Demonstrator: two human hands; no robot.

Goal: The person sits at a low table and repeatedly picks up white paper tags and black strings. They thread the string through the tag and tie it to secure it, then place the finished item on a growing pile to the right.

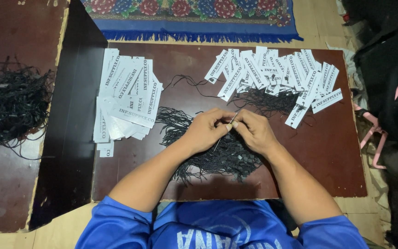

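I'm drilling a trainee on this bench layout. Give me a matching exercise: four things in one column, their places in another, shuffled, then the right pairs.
Things:
1. stack of plain white tags
2. spread of strung tags
3. loose string tangle
4. string pile

Places:
A. on the separate table at far left
B. under the left hand and right hand
C. far right part of the brown table
D. left part of the brown table

Pairs: 1-D, 2-C, 3-A, 4-B
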